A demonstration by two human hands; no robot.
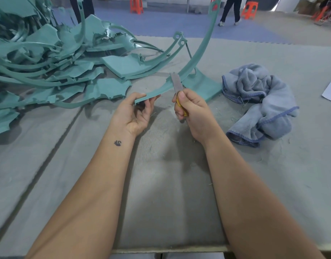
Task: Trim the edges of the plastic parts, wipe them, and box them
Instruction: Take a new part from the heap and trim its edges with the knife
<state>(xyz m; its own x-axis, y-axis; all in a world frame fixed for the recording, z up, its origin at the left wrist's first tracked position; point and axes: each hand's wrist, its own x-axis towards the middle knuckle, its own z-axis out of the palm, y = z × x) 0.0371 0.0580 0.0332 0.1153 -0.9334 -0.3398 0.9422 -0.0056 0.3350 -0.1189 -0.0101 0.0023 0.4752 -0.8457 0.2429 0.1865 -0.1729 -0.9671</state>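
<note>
Left hand (136,113) pinches a curved teal strip (196,53); right hand (191,107) grips a knife (177,85).

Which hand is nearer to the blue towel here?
The right hand, gripping the knife, sits just left of the blue towel with bare table between them. The left hand, holding the green plastic strip, is farther left, beyond the right hand.

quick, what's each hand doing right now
Left hand: pinches the near end of the curved plastic part.
Right hand: grips the utility knife.
</note>
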